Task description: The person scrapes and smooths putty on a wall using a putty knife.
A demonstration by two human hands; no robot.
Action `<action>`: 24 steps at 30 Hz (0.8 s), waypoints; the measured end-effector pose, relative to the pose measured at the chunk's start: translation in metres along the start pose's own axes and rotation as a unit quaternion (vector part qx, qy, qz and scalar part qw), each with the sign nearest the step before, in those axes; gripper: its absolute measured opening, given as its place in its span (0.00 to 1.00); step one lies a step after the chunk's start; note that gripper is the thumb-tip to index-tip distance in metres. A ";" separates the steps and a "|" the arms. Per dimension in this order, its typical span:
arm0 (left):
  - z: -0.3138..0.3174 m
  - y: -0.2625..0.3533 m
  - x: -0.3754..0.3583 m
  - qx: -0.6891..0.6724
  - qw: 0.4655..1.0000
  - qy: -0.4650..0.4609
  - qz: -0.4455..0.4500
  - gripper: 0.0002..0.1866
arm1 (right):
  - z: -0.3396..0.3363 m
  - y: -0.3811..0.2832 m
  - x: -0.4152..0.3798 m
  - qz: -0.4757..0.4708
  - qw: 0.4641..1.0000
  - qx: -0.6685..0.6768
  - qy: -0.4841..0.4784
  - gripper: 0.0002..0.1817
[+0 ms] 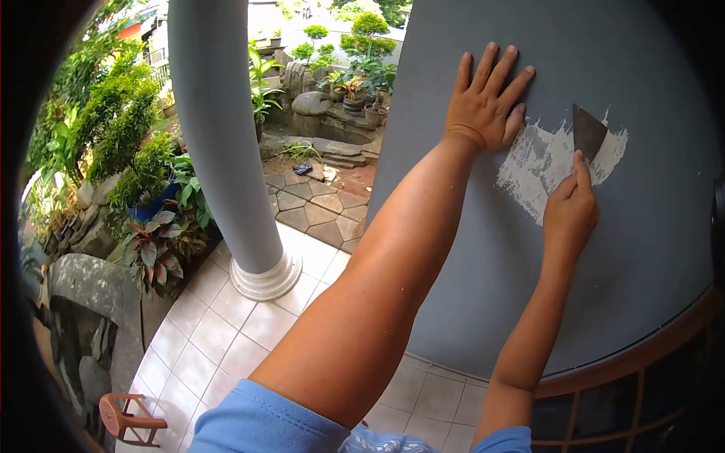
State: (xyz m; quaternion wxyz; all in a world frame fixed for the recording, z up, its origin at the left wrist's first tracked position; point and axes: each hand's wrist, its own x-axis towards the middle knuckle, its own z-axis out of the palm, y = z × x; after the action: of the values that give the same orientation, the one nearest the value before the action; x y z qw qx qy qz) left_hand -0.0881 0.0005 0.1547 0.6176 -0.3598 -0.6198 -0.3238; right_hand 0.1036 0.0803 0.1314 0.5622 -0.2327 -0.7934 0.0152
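My left hand lies flat on the grey wall, its fingers spread, just left of a rough white patch. The fingers of my right hand are wrapped round the handle of a putty knife, with one finger stretched along it towards the blade. The wide dark blade points up and rests over the right part of the patch. Streaky, ragged edges surround the white material, and some grey shows through it. The knife's handle is mostly hidden in my right hand.
A round grey column with a white base stands on the tiled floor at left. A brown stool is at the lower left. Potted plants and garden rocks lie beyond. Dark framed panes curve below the wall.
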 end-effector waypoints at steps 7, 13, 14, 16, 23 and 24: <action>-0.001 0.001 -0.001 0.003 1.000 -0.002 -0.003 0.33 | 0.013 -0.002 -0.035 -0.013 0.998 -0.040 -0.035 0.20; -0.002 0.001 -0.001 0.013 1.000 0.001 -0.003 0.33 | 0.009 0.006 -0.033 -0.023 0.998 -0.029 -0.058 0.21; -0.002 0.000 -0.001 0.016 1.000 0.002 -0.004 0.33 | 0.005 0.010 -0.032 -0.028 0.997 -0.032 -0.066 0.21; -0.001 0.003 -0.001 0.012 1.000 0.006 -0.006 0.33 | -0.002 0.015 -0.029 -0.033 0.995 -0.041 -0.082 0.21; -0.003 0.003 -0.001 0.008 1.000 0.005 -0.010 0.33 | -0.007 0.021 -0.025 -0.041 0.993 -0.049 -0.095 0.21; -0.004 0.003 -0.001 0.010 1.000 0.005 -0.010 0.33 | -0.006 0.021 -0.026 -0.037 0.994 -0.045 -0.092 0.21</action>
State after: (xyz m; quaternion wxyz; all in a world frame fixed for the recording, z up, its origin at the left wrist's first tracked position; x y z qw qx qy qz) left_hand -0.0836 -0.0011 0.1534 0.6207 -0.3457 -0.6239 -0.3255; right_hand 0.1227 0.0872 0.1044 0.4758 -0.2253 -0.8500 -0.0199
